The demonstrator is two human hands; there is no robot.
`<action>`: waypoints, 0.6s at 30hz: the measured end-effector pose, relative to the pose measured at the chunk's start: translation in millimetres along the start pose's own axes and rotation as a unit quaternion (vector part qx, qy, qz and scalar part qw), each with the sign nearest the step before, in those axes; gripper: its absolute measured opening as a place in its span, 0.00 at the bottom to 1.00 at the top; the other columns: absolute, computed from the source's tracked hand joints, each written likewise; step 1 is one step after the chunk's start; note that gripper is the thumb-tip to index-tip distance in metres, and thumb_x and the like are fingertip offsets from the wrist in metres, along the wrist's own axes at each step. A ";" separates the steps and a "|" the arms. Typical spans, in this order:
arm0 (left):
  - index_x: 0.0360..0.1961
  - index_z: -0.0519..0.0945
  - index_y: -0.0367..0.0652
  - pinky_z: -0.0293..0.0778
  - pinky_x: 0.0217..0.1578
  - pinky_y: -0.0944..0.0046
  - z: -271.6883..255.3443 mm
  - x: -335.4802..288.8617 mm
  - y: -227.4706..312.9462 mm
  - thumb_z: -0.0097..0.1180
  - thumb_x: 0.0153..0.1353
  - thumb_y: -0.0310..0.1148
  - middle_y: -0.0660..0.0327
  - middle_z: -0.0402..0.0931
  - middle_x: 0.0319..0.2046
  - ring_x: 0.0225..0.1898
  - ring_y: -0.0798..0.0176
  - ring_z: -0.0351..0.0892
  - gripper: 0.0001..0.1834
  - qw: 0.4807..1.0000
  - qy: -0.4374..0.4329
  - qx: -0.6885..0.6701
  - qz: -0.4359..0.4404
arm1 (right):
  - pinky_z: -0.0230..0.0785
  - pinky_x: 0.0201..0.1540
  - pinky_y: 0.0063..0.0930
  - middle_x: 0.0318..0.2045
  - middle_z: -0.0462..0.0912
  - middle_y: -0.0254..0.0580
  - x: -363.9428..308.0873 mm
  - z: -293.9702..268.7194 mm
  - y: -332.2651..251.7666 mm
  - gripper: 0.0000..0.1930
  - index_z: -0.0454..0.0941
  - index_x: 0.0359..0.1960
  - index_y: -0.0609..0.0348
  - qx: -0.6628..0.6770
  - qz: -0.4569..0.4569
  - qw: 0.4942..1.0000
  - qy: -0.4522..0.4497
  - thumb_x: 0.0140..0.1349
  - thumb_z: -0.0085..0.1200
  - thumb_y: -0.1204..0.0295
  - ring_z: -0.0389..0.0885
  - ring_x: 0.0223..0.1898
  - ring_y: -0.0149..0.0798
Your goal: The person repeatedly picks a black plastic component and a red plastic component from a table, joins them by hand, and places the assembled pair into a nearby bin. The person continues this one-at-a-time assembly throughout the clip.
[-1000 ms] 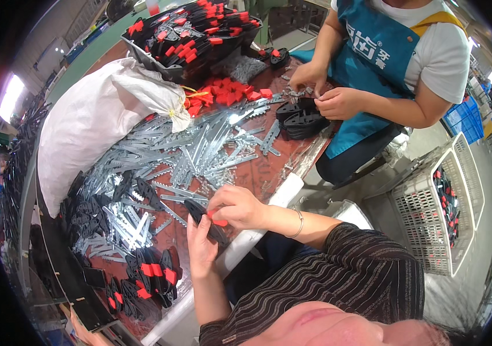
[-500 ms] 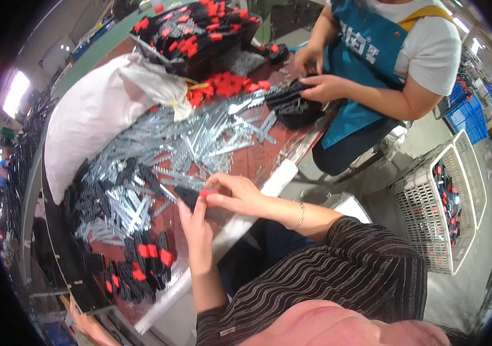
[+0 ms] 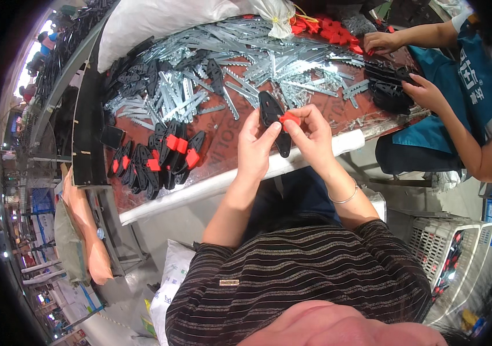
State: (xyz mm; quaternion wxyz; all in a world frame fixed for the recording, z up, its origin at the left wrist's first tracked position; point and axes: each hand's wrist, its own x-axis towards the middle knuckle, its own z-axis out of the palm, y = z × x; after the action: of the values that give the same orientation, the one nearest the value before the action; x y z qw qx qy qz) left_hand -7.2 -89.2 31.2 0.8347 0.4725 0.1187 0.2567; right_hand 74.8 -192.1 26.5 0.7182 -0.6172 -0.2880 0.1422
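Observation:
My left hand grips a long black plastic piece with tapered ends and small holes. It stands tilted above the front edge of the table. Between thumb and fingers, my right hand pinches a small red plastic tab, which touches the side of the black piece. Whether the tab is seated in it, I cannot tell. Finished-looking black pieces with red tabs lie in a cluster left of my hands. Beyond them spreads a heap of toothed metal strips, with loose black pieces among them.
A white sack lies at the back, beside a pile of red tabs. Across on the right, a co-worker in a teal apron handles black pieces. A white plastic basket stands on the floor at right.
My view has swung, so the table shows from a different angle. The black piece, partly hidden before, is now in plain sight. One co-worker's hand has moved to the red tabs.

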 end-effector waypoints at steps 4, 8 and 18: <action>0.58 0.66 0.34 0.70 0.47 0.71 -0.7 1.7 -3.1 0.53 0.60 0.22 0.62 0.74 0.44 0.44 0.72 0.73 0.23 1.000 0.010 0.000 0.001 | 0.68 0.34 0.15 0.32 0.80 0.33 -0.7 -8.0 -1.3 0.09 0.73 0.39 0.63 0.010 0.017 0.999 -0.042 0.59 0.56 0.76 0.75 0.32 0.20; 0.59 0.64 0.34 0.70 0.48 0.70 1.4 -1.5 -8.0 0.51 0.62 0.23 0.61 0.73 0.47 0.45 0.72 0.73 0.24 0.999 0.025 -0.017 0.010 | 0.68 0.34 0.14 0.31 0.80 0.32 -1.9 -10.3 -0.4 0.08 0.73 0.39 0.63 0.042 0.005 0.998 -0.038 0.59 0.56 0.76 0.75 0.31 0.19; 0.65 0.56 0.39 0.68 0.50 0.68 15.0 -11.4 -12.0 0.45 0.67 0.27 0.62 0.68 0.50 0.47 0.71 0.70 0.26 0.995 0.062 -0.077 0.007 | 0.67 0.31 0.14 0.30 0.79 0.32 -11.6 -4.2 4.3 0.09 0.72 0.38 0.63 -0.020 0.002 0.999 -0.042 0.58 0.58 0.76 0.75 0.29 0.20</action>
State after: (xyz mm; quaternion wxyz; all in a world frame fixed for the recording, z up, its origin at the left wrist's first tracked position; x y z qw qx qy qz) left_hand -6.4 -111.3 28.4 0.8579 0.3906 0.1468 0.2998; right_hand 68.8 -201.1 19.4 0.6930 -0.6253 -0.3191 0.1640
